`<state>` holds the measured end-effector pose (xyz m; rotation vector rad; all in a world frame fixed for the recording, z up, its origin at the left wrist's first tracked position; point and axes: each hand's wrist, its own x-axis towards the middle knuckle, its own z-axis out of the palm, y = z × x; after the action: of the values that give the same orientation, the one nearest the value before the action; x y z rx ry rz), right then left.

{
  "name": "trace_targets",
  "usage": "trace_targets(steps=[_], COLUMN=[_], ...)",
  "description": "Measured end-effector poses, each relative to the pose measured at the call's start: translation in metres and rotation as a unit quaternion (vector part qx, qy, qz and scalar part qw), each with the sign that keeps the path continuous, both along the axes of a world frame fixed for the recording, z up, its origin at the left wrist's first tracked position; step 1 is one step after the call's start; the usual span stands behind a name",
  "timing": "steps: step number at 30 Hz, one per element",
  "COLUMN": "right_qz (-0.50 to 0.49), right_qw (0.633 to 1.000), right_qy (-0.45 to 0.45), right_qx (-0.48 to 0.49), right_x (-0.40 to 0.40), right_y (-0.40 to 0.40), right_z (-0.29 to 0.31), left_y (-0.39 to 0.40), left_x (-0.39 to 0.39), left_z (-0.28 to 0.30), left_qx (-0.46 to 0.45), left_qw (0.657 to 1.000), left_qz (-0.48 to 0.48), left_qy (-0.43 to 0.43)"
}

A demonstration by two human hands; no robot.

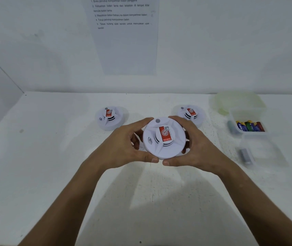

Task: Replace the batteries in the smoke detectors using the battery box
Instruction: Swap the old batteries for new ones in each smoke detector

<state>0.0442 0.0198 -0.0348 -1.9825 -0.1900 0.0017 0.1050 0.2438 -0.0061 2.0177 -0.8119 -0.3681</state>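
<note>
Your two arms are bare up to the picture's lower edge, with no sleeve in view. Your left hand [124, 148] and right hand [197, 148] are bare too. The thumbnails you can see are short and plain.

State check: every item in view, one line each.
Held smoke detector: gripped by left hand and right hand, face up.
Left smoke detector: resting on table, face up.
Right smoke detector: resting on table, face up.
Battery box: open, batteries inside.
</note>
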Motion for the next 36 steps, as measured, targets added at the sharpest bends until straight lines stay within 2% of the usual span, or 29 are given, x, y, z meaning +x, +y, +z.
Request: trace_targets(steps=[8,14,20,27,36], right_qz=[-0.035,-0.065,-0.04,-0.048,-0.049], right_qw=[0.995,0.991,0.983,0.974,0.965], right_qy=[-0.048,0.015,0.043,0.084,0.12], right_qx=[-0.081,-0.113,-0.173,-0.203,-0.228], right_x=[0.05,0.105,0.143,0.154,0.152], right_y=[-0.007,-0.01,-0.007,-0.008,-0.002], right_z=[0.009,-0.01,-0.034,-0.057,-0.051], left_y=[-0.01,-0.021,-0.027,-0.035,-0.034], left_x=[0.05,0.1,0.133,0.141,0.14], left_z=[0.005,-0.009,-0.036,-0.053,-0.057], left_qx=[0.011,0.057,0.09,0.117,0.165], left_qw=[1.0,0.998,0.995,0.991,0.981], left_qz=[0.014,0.027,0.035,0.031,0.059], left_qy=[-0.011,-0.012,0.012,0.06,0.088])
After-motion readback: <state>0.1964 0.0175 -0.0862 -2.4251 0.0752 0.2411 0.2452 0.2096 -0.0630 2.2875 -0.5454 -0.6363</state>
